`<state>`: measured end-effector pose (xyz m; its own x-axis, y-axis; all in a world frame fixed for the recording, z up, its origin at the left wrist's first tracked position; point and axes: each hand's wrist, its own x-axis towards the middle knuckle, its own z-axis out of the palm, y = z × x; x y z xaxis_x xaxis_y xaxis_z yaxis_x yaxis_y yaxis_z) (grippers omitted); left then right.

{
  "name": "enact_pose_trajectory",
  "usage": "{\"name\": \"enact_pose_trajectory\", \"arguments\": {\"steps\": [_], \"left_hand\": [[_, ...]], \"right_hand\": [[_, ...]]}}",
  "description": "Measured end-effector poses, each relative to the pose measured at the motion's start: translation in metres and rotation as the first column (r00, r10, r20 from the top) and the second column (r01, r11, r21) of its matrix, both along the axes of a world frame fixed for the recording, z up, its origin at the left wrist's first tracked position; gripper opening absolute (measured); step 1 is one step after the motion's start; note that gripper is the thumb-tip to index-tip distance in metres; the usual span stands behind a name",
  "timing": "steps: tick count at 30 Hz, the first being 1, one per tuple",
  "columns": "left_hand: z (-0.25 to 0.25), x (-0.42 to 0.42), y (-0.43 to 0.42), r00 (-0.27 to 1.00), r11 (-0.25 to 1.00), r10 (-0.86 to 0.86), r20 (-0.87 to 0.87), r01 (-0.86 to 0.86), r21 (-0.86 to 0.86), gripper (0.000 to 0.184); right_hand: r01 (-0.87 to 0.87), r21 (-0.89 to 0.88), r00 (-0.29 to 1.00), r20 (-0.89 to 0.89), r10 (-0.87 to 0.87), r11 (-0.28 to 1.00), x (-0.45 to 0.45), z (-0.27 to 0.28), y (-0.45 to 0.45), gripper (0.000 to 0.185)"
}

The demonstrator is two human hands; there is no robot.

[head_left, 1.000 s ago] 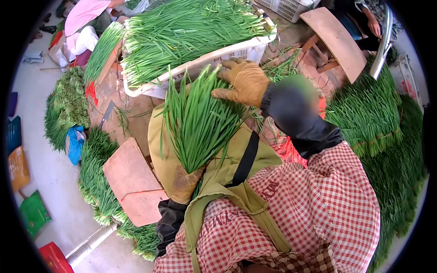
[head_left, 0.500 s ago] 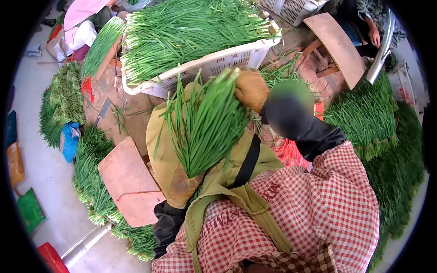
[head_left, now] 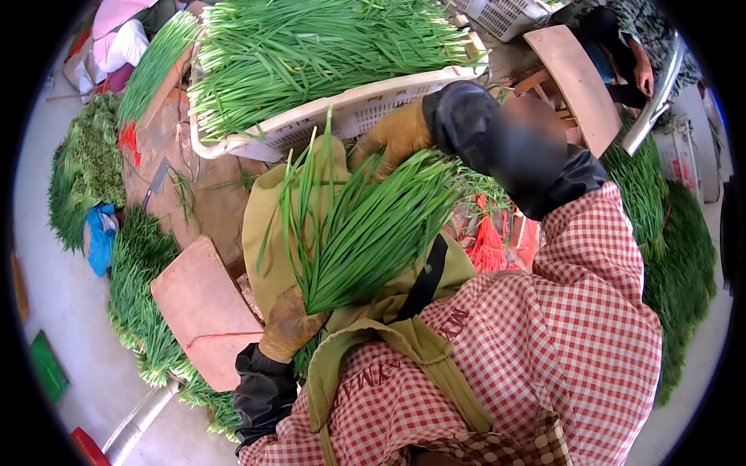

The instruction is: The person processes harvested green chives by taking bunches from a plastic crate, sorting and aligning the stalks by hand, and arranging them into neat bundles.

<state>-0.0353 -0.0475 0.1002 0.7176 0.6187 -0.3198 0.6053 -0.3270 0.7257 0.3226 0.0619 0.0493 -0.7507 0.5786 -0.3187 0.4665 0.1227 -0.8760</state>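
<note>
My left hand (head_left: 291,322), in a tan glove, is closed round the gathered lower end of a bunch of garlic chives (head_left: 373,241). The long green leaves fan up and right over my olive apron (head_left: 268,217). At the bunch's far side is my gloved right hand (head_left: 395,138), its fingers bent down toward the leaves. The fingertips are partly hidden, so what they grip cannot be made out. Just beyond stands a white plastic crate (head_left: 311,120) piled with chives (head_left: 326,62).
Wooden boards stand at left (head_left: 203,314) and upper right (head_left: 575,85). Chive bundles lie at left (head_left: 140,287) and right (head_left: 676,295). Red ties (head_left: 488,245) are by my right side. A blade tool (head_left: 158,180) lies at left. Other people sit at upper left and upper right.
My right hand has left the bunch's upper end and moved left and slightly up to its far side. The bunch now leans further right, with my left hand still holding its lower end.
</note>
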Motion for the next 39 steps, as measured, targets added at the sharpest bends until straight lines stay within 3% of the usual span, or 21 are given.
{"name": "enact_pose_trajectory", "arguments": {"steps": [3,6,7,8,9,10,11,13,15,16,17,19,20,21,22,23,26,28,35,37,39], "left_hand": [[-0.009,-0.003,0.000,0.979,0.927,0.189,0.074,-0.153,-0.342,0.023],[-0.014,-0.008,-0.008,0.949,0.837,0.306,0.072,-0.232,-0.495,0.021],[-0.013,-0.009,-0.007,0.948,0.840,0.306,0.084,-0.227,-0.493,0.021],[-0.011,-0.009,-0.008,0.913,0.776,0.398,0.086,-0.285,-0.563,0.025],[-0.011,-0.010,-0.009,0.870,0.702,0.486,0.080,-0.334,-0.629,0.028],[-0.023,-0.019,-0.013,0.736,0.488,0.677,0.011,-0.437,-0.756,0.032],[-0.025,-0.022,-0.012,0.737,0.482,0.676,0.011,-0.431,-0.762,0.032],[-0.038,-0.029,-0.008,0.817,0.528,0.571,0.082,-0.289,-0.799,0.047],[-0.077,-0.041,-0.018,0.800,0.381,0.598,0.047,-0.232,-0.895,0.049],[-0.097,-0.047,-0.019,0.757,0.258,0.642,0.124,-0.061,-0.964,0.047],[-0.096,-0.042,-0.022,0.724,0.241,0.670,0.165,-0.001,-0.971,0.045],[-0.092,-0.032,-0.029,0.651,0.203,0.721,0.236,0.126,-0.971,0.041],[-0.088,-0.032,-0.032,0.575,0.245,0.778,0.253,0.093,-0.965,0.040],[-0.084,-0.036,-0.031,0.492,0.283,0.826,0.274,0.058,-0.957,0.039],[-0.085,-0.043,-0.033,0.532,0.417,0.756,0.381,0.056,-0.907,0.036],[-0.085,-0.045,-0.032,0.538,0.415,0.745,0.393,0.087,-0.906,0.033],[-0.084,-0.055,-0.027,0.508,0.351,0.743,0.436,0.259,-0.900,0.030],[-0.093,-0.062,-0.031,0.333,0.135,0.915,0.229,0.282,-0.950,0.030],[-0.077,-0.058,-0.025,0.381,0.184,0.878,0.290,0.290,-0.939,0.036],[-0.075,-0.058,-0.022,0.397,0.188,0.888,0.230,0.141,-0.972,0.028],[-0.090,-0.066,-0.019,0.377,0.110,0.901,0.215,0.281,-0.954,0.033]], "right_hand": [[0.008,-0.215,0.983,0.179,0.031,0.977,0.011,-0.034,-0.001,0.034],[0.111,-0.245,0.975,-0.159,-0.153,0.963,0.041,-0.084,-0.019,0.026],[0.258,-0.222,0.958,-0.071,-0.279,0.940,0.052,-0.098,-0.025,0.022],[0.029,0.330,0.998,0.037,-0.043,0.944,0.067,-0.117,-0.023,0.025],[-0.264,0.739,0.961,0.253,0.109,0.620,0.085,-0.139,-0.015,0.030],[-0.269,0.732,0.960,0.258,0.110,0.626,0.110,-0.165,-0.010,0.030],[-0.127,0.559,0.941,0.329,-0.079,0.819,0.124,-0.167,-0.007,0.024],[0.171,0.513,0.801,0.425,-0.422,0.841,0.137,-0.159,-0.015,0.024],[0.791,0.306,0.583,-0.116,-0.804,0.530,0.118,-0.109,-0.016,0.020],[0.769,0.505,0.577,-0.283,-0.766,0.393,0.095,-0.073,-0.017,0.027],[0.907,0.023,0.368,-0.530,-0.764,0.421,0.046,-0.003,-0.048,0.025],[0.683,0.579,0.730,-0.566,-0.384,0.445,0.003,-0.003,-0.058,0.035],[0.554,0.765,0.832,-0.526,-0.180,0.328,-0.019,-0.002,-0.063,0.044],[0.397,0.678,0.917,-0.257,-0.306,0.619,-0.020,-0.028,-0.064,0.040],[0.109,0.438,0.792,0.504,-0.344,0.892,-0.016,-0.049,-0.060,0.036],[-0.094,0.275,0.629,0.761,-0.156,0.957,0.017,-0.142,-0.056,0.042],[0.105,0.415,0.694,0.621,-0.366,0.904,0.059,-0.181,-0.071,0.040],[0.621,-0.162,0.772,0.296,-0.563,0.767,0.063,-0.151,-0.065,0.037],[0.775,-0.008,0.618,-0.199,-0.761,0.632,0.040,-0.073,-0.033,0.044],[0.771,-0.029,0.609,-0.254,-0.751,0.636,0.022,-0.038,-0.021,0.046],[0.767,-0.050,0.598,-0.309,-0.740,0.640,0.003,-0.016,-0.010,0.048]]}}
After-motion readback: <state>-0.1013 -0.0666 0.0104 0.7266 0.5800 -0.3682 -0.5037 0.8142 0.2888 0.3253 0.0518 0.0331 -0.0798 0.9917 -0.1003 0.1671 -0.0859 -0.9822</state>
